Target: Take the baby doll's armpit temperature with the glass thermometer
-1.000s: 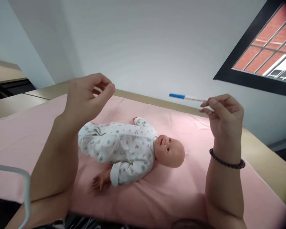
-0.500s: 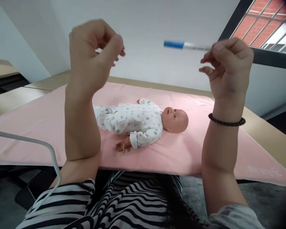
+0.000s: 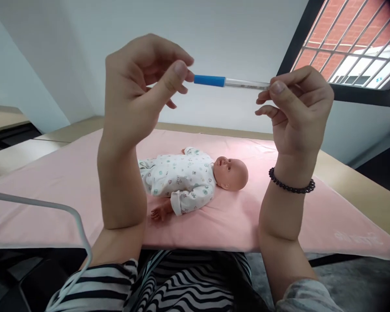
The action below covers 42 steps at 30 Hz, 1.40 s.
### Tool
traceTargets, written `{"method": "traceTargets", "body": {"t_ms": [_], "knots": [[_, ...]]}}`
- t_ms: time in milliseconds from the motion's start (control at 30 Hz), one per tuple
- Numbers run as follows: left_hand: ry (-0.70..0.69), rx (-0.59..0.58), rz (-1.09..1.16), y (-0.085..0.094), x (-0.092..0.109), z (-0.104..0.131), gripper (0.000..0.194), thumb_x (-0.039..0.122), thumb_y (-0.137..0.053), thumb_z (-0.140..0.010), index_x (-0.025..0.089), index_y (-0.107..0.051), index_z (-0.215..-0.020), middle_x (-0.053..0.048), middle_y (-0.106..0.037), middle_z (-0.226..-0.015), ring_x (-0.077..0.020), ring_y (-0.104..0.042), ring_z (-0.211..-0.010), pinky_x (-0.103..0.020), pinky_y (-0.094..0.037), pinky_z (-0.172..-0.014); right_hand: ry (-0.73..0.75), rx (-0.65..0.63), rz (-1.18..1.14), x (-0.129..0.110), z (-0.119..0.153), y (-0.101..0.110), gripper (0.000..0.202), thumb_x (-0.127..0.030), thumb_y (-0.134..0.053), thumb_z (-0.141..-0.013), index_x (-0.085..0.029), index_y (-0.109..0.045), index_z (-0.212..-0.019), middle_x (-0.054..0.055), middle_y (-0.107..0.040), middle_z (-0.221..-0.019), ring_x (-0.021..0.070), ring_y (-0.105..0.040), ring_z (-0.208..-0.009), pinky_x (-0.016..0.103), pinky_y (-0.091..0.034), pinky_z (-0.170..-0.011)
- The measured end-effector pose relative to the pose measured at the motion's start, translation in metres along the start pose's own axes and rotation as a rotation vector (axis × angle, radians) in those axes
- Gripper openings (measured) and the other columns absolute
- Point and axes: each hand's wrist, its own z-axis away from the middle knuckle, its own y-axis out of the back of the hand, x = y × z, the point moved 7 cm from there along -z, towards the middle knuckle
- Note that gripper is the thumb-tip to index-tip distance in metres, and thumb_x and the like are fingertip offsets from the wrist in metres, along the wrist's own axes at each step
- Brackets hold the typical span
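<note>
My right hand [image 3: 295, 102] pinches the clear end of a slim thermometer case [image 3: 243, 83] between thumb and fingers. The case is held nearly level at eye height, its blue cap [image 3: 209, 80] pointing left. My left hand [image 3: 149, 78] is raised at the cap's end, fingers curved and thumb a little apart. Its fingertips are right at the cap; whether they touch it I cannot tell. Below and behind both hands a baby doll [image 3: 182, 175] in a white patterned suit lies on its back, head to the right. My left forearm hides its feet.
A pink cloth [image 3: 214, 234] covers most of the wooden table [image 3: 347, 169]. At the left, a pale bent tube or rod [image 3: 52, 205] crosses the near edge. A barred window [image 3: 347, 47] is at the upper right, and a white wall [image 3: 234, 34] stands behind.
My right hand has moved left and slightly down with the case. My left hand has moved right, so its fingers now meet or nearly meet the blue cap. The view has tilted up slightly.
</note>
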Motion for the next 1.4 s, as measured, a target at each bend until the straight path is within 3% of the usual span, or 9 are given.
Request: {"method": "traceTargets", "body": {"t_ms": [133,333,500,700,900,1033,1167,1300,1400], "knots": [[0.000,-0.002,0.021,-0.003,-0.004,-0.008,0.014,0.019,-0.082,-0.087,0.021,-0.079,-0.101,0.001,-0.076,-0.091,-0.0161,-0.074,-0.077,-0.025,-0.057,-0.045,0.007,-0.001,0.002,0.005,-0.012,-0.004,0.013,-0.039,-0.085,-0.082,-0.034,-0.073,-0.082,-0.001,-0.070,-0.080,0.0215,-0.071,-0.080,0.036,-0.060,-0.059],[0.092,0.142,0.040,0.007,-0.007,0.014,0.013,0.026,-0.082,-0.088,0.027,-0.076,-0.099,0.000,-0.076,-0.090,-0.0167,-0.073,-0.077,-0.030,-0.053,-0.047,-0.003,-0.007,-0.027,0.005,-0.007,-0.015,0.013,-0.039,-0.082,-0.085,-0.033,-0.071,-0.082,-0.002,-0.071,-0.082,0.0212,-0.071,-0.082,0.038,-0.061,-0.065],[0.050,0.007,-0.010,0.006,-0.004,0.018,0.036,0.036,-0.091,-0.076,0.026,-0.073,-0.106,-0.003,-0.073,-0.097,-0.0231,-0.073,-0.087,-0.032,-0.055,-0.051,-0.081,-0.106,-0.054,0.003,0.005,-0.021,0.016,-0.036,-0.087,-0.080,-0.033,-0.072,-0.082,-0.001,-0.073,-0.083,0.0234,-0.071,-0.083,0.042,-0.061,-0.068],[0.157,-0.007,-0.007,0.010,0.014,0.023,0.027,0.036,-0.087,-0.080,0.030,-0.076,-0.105,-0.004,-0.076,-0.091,-0.0288,-0.073,-0.084,-0.041,-0.057,-0.054,-0.037,-0.050,0.000,-0.009,0.007,-0.016,0.011,-0.035,-0.084,-0.084,-0.033,-0.074,-0.082,-0.001,-0.073,-0.081,0.0210,-0.071,-0.079,0.038,-0.061,-0.065],[0.058,0.044,-0.065,0.013,0.028,0.024,0.024,0.034,-0.086,-0.081,0.032,-0.079,-0.104,-0.003,-0.076,-0.092,-0.0254,-0.073,-0.082,-0.039,-0.057,-0.054,-0.091,-0.121,0.022,-0.010,0.010,-0.016,0.014,-0.036,-0.083,-0.085,-0.032,-0.074,-0.094,0.000,-0.075,-0.089,0.0204,-0.072,-0.084,0.036,-0.064,-0.069],[0.100,0.060,-0.086,0.015,0.019,0.025,0.025,0.042,-0.084,-0.084,0.030,-0.078,-0.105,-0.003,-0.076,-0.093,-0.0250,-0.072,-0.084,-0.041,-0.058,-0.061,-0.047,-0.116,0.023,-0.018,0.010,-0.012,0.017,-0.030,-0.083,-0.086,-0.027,-0.075,-0.101,0.002,-0.074,-0.089,0.0188,-0.073,-0.082,0.032,-0.062,-0.066],[0.144,0.053,-0.108,0.012,0.008,0.027,0.026,0.054,-0.077,-0.086,0.032,-0.077,-0.099,-0.002,-0.076,-0.089,-0.0262,-0.074,-0.085,-0.045,-0.059,-0.068,-0.051,-0.092,0.072,-0.022,0.011,-0.007,0.011,-0.033,-0.082,-0.086,-0.031,-0.075,-0.094,0.001,-0.073,-0.088,0.0198,-0.072,-0.081,0.034,-0.063,-0.066],[0.124,0.051,-0.111,0.004,0.007,0.024,0.012,0.050,-0.073,-0.091,0.039,-0.078,-0.089,0.001,-0.074,-0.079,-0.0239,-0.073,-0.075,-0.043,-0.057,-0.058,-0.092,-0.080,0.077,-0.018,0.010,-0.002,0.013,-0.038,-0.084,-0.084,-0.032,-0.073,-0.085,0.001,-0.072,-0.083,0.0214,-0.072,-0.079,0.037,-0.065,-0.068],[0.125,0.071,-0.113,0.000,0.007,0.021,0.008,0.042,-0.073,-0.093,0.038,-0.077,-0.088,0.002,-0.074,-0.080,-0.0211,-0.073,-0.076,-0.038,-0.056,-0.054,-0.092,-0.109,0.088,-0.016,0.009,-0.002,0.010,-0.033,-0.084,-0.084,-0.031,-0.074,-0.086,0.000,-0.072,-0.079,0.0203,-0.071,-0.075,0.036,-0.063,-0.065]]}}
